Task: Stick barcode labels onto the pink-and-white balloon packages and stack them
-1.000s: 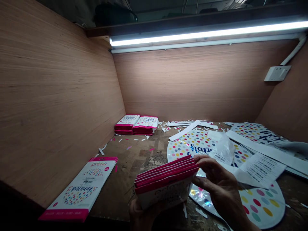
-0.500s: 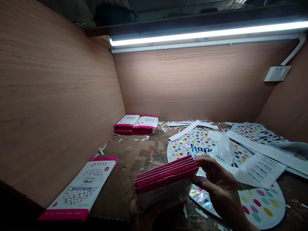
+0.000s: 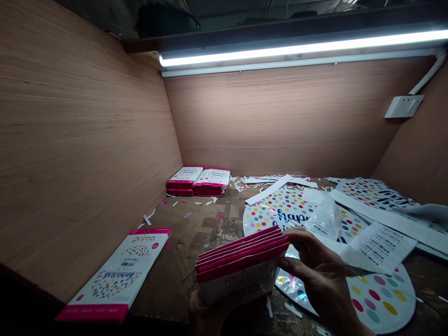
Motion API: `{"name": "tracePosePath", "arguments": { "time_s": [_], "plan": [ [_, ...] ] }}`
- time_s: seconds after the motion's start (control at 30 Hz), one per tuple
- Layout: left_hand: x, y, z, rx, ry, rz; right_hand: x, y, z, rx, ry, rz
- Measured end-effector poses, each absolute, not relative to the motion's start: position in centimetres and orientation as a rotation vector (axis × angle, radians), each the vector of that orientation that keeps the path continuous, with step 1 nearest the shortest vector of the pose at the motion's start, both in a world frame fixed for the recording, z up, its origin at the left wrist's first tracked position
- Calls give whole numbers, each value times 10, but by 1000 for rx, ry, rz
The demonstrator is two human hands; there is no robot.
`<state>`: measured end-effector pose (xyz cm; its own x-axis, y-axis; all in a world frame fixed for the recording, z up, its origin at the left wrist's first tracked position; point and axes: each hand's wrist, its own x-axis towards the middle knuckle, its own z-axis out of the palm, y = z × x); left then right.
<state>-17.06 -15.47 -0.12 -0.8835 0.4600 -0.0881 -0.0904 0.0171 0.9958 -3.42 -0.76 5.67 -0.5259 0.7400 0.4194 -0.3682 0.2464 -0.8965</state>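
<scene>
- Clock directions are from the pink-edged packets (image 3: 241, 275), which I have at bottom centre, fanned and tilted above the worktop (image 3: 168, 294).
- My left hand (image 3: 206, 310) is curled closed around their lower left part; shadow hides most of its fingers.
- My right hand (image 3: 320, 273) is partly closed, thumb and fingers pinching their right end.
- At 9 o'clock I see flat "prima" packets (image 3: 117, 275) beside the left panel (image 3: 91, 140).
- At 11 o'clock, two packet stacks (image 3: 198, 182) sit side by side.
- From 1 to 4 o'clock lie polka-dot foil balloons (image 3: 381, 298), with a barcode sheet (image 3: 383, 247) on them at 3.
</scene>
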Motion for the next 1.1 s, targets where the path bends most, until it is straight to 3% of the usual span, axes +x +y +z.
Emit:
{"name": "tracePosePath", "arguments": {
  "time_s": [0.33,0.8,1.1],
  "plan": [
    [-171,-149,5,459,1885,1941,-39,-6,58,-351,-1591,1424],
    [-173,-151,9,401,1699,2007,-52,-5,44,-464,-1664,1627],
    [-198,-158,13,403,1488,2033,-79,-13,37,-439,-1567,1934]
  ]
}}
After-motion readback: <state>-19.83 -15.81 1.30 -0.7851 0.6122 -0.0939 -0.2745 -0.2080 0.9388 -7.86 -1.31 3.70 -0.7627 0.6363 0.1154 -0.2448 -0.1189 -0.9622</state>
